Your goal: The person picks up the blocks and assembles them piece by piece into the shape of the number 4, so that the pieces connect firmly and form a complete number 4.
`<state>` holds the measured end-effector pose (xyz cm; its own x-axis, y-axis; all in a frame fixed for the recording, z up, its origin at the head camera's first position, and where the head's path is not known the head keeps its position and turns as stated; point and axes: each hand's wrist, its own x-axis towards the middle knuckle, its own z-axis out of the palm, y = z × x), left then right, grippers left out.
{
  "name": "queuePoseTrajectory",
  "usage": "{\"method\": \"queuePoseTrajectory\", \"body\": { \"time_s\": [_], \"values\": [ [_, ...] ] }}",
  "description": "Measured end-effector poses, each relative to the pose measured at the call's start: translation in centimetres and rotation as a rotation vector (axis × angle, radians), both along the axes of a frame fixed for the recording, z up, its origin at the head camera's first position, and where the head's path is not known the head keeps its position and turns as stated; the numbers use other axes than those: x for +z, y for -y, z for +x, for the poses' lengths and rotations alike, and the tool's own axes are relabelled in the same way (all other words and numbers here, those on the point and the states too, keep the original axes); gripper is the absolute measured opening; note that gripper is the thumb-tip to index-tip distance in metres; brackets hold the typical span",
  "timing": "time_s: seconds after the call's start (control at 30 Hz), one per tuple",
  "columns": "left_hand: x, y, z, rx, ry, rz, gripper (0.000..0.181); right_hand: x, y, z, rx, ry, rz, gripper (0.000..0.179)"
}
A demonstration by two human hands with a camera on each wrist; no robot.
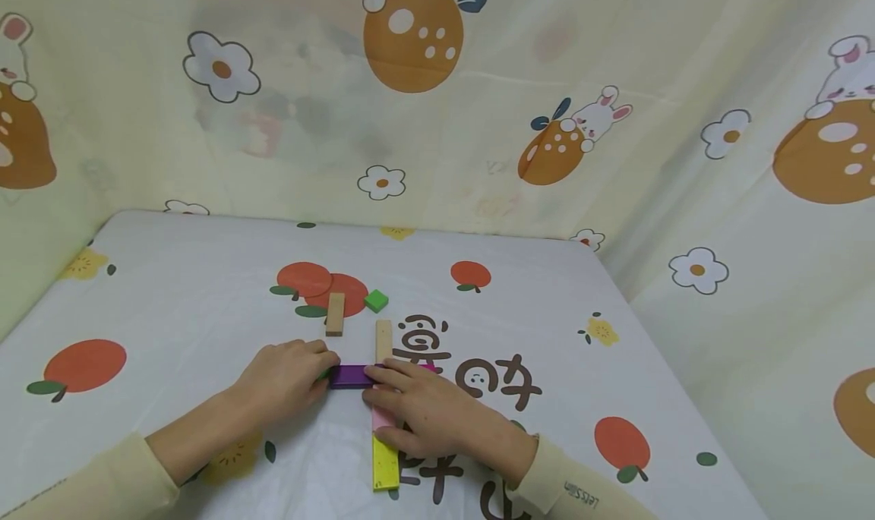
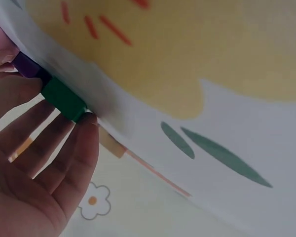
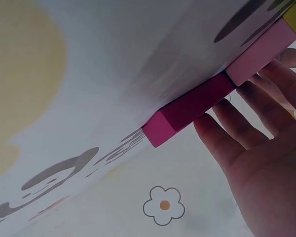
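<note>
Small coloured blocks lie in a cross-like arrangement on the table. My left hand (image 1: 282, 377) pinches a green block (image 2: 64, 99) at the left end of a purple block (image 1: 351, 376). My right hand (image 1: 437, 414) lies over the middle and right of the arrangement, its fingers touching the blocks. Beneath it are a magenta block (image 3: 195, 102) and a pink block (image 3: 262, 53), set end to side or end; the exact joint is partly hidden. A yellow block (image 1: 386, 465) extends the column toward me, and a plain wooden block (image 1: 383, 341) extends it away.
Beyond the left hand, a loose wooden block (image 1: 335, 314) lies on the patterned tablecloth (image 1: 184, 292). To its right is a small green block (image 1: 376, 300). A printed curtain (image 1: 301, 148) hangs behind the table and at its sides.
</note>
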<state>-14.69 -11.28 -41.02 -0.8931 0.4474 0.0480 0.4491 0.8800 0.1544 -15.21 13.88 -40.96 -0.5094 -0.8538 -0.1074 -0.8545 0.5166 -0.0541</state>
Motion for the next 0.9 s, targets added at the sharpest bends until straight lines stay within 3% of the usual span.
{"method": "queuePoseTrajectory", "body": {
  "time_s": [0.2, 0.43, 0.77, 0.9],
  "values": [
    [-0.1, 0.1, 0.2, 0.003, 0.011, 0.004, 0.037, -0.1, 0.1, 0.0, 0.002, 0.002, -0.004, 0.049],
    [0.2, 0.4, 0.6, 0.009, -0.045, 0.001, 0.044, -0.2, 0.0, -0.1, 0.002, -0.005, 0.001, 0.049],
    [0.7, 0.0, 3.4, -0.02, -0.114, -0.029, 0.044, 0.0, 0.0, -0.1, -0.005, 0.005, 0.004, 0.05],
    [0.2, -0.3, 4.2, -0.046, -0.085, -0.048, 0.051, 0.1, 0.0, -0.1, -0.012, 0.012, 0.009, 0.05]
  ]
}}
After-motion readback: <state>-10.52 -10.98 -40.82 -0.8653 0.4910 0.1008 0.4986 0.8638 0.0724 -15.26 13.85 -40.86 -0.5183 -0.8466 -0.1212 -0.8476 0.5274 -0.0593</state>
